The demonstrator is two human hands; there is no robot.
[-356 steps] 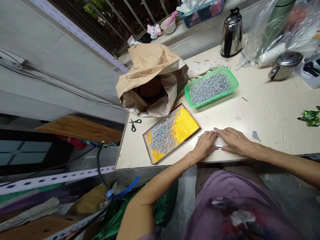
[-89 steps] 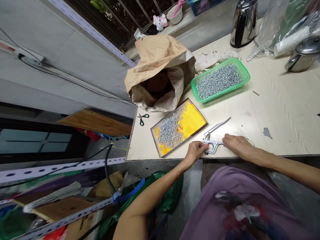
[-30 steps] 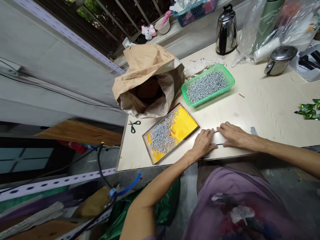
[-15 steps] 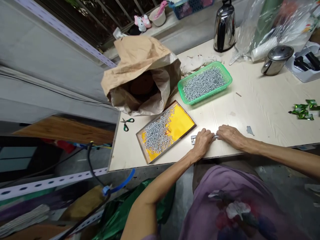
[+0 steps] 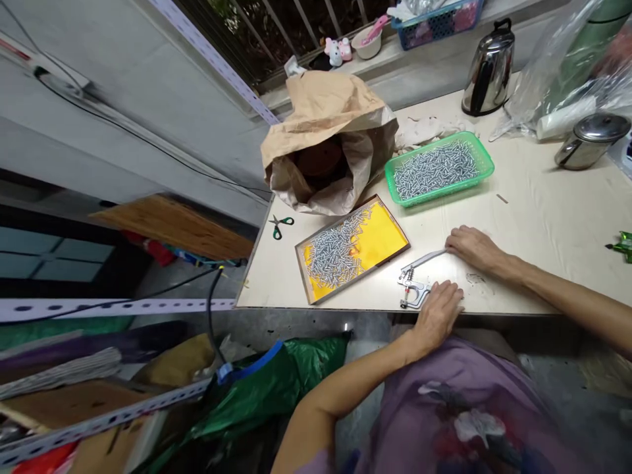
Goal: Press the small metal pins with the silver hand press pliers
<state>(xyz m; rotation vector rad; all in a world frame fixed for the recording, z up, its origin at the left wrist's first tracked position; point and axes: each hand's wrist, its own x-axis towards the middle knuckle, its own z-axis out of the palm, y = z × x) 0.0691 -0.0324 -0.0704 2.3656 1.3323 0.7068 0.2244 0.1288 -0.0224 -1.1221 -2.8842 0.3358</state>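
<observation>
Both hands are on the pliers (image 5: 413, 293) near the table's (image 5: 543, 224) front edge, the handles spread apart.
Taking the pliers as the clock's centre, the right hand (image 5: 474, 247) is at two, fingers curled over the upper handle's tip; the left hand (image 5: 439, 309) is at four, palm down over the lower handle, fingers together, and I cannot tell whether it grips. Just beside the pliers at ten lies a slanted tray (image 5: 382, 234), its yellow bottom partly covered by small metal pins (image 5: 336, 257), with scissors (image 5: 280, 226) farther out at ten. A paper bag (image 5: 328, 108) gapes at eleven. Between twelve and one, a green basket (image 5: 444, 191) holds more pins; a kettle (image 5: 488, 69) stands at one.
</observation>
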